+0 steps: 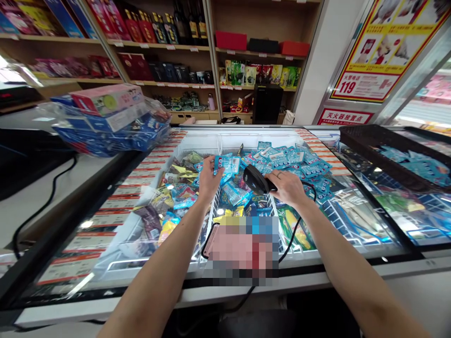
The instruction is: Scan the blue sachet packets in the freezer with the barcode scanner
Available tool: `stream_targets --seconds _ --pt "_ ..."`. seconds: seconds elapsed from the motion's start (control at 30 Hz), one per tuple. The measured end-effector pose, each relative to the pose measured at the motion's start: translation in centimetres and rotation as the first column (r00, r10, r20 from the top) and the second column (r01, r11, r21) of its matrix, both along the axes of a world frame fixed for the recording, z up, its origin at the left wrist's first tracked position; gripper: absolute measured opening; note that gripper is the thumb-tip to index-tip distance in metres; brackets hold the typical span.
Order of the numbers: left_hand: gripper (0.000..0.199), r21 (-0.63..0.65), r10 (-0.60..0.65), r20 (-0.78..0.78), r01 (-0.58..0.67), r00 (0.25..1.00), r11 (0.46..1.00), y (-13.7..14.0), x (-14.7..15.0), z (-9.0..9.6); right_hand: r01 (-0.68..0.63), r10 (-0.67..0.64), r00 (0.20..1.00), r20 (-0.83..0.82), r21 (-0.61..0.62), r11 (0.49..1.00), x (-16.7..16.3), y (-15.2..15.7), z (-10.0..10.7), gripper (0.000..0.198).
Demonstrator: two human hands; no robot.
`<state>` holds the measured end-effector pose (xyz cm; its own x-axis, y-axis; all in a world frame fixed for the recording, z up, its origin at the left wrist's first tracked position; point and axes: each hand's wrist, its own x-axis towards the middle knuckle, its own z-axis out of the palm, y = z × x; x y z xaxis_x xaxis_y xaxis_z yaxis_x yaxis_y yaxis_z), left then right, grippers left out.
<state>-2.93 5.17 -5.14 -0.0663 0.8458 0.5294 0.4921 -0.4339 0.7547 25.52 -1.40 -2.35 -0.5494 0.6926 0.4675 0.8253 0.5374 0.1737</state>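
Between the thumb and fingers of my left hand (210, 178) is a small blue packet (230, 164), its white barcode label facing up. My right hand (287, 187) grips a black barcode scanner (255, 180), whose head points left toward that packet. A black cable (295, 234) runs down from the scanner. Many more blue packets (282, 157) lie heaped on the glass top of the freezer, behind and right of the scanner. Close to the front edge rests a phone (211, 239), largely covered by a blurred patch.
Wrapped ice creams (183, 188) fill wire baskets under the glass. At left sits a plastic-wrapped stack of blue boxes (109, 117). A dark basket (398, 150) with blue packets stands at right. Stocked shelves (162, 47) line the back wall.
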Motion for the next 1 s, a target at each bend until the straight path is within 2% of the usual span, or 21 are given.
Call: stream_targets --seconds 0.07,0.13,0.27,0.37,0.47,0.57,0.63,0.7,0.87,0.93,1.0 --pt "0.046 0.005 0.049 -0.047 -0.049 0.998 0.999 -0.1 -0.1 0.0 -0.001 0.001 1.0 -0.003 0.004 1.0 0.0 0.0 0.0 0.033" --pt "0.051 0.01 0.168 -0.129 -0.168 0.977 0.986 -0.3 -0.2 0.2 -0.005 0.005 1.0 -0.007 0.006 1.0 0.0 0.0 -0.1 0.034" --pt "0.06 0.052 0.441 -0.31 -0.448 0.842 0.892 -1.1 -0.3 0.7 -0.009 0.009 1.0 -0.006 0.004 1.0 0.2 0.2 -0.3 0.034" --pt "0.054 0.124 0.492 -0.399 -0.486 0.774 0.865 -1.9 -0.3 1.2 0.002 -0.002 1.0 -0.013 0.008 1.0 0.4 0.3 -0.3 0.033" --pt "0.04 0.187 0.457 -0.49 -0.423 0.742 0.887 -2.4 -0.5 1.5 0.017 -0.016 0.999 -0.032 0.032 0.999 0.6 0.3 -0.2 0.031" --pt "0.028 0.153 0.249 -0.637 -0.197 0.73 0.968 -2.4 -0.5 1.4 0.031 -0.029 0.999 -0.043 0.058 0.998 0.8 0.3 -0.2 0.029" --pt "0.024 0.107 0.12 -0.711 -0.062 0.692 0.992 -2.2 -0.4 1.1 0.048 -0.046 0.998 -0.046 0.06 0.997 1.1 0.4 -0.2 0.028" --pt "0.025 0.107 0.096 -0.738 -0.025 0.667 0.994 -1.8 -0.3 0.8 0.072 -0.069 0.996 -0.052 0.054 0.996 1.4 0.5 -0.3 0.028" --pt "0.033 0.191 0.183 -0.742 -0.059 0.645 0.98 -1.6 0.1 0.7 0.105 -0.101 0.993 -0.067 0.054 0.993 1.8 0.7 -0.3 0.031" --pt "0.034 0.181 0.127 -0.754 0.018 0.644 0.983 -1.7 0.4 0.9 0.104 -0.099 0.993 -0.068 0.061 0.993 1.8 0.8 -0.4 0.031" --pt "0.036 0.126 -0.009 -0.774 0.167 0.633 0.978 -2.0 1.0 1.1 0.106 -0.1 0.992 -0.077 0.068 0.992 1.8 0.8 -0.4 0.031"
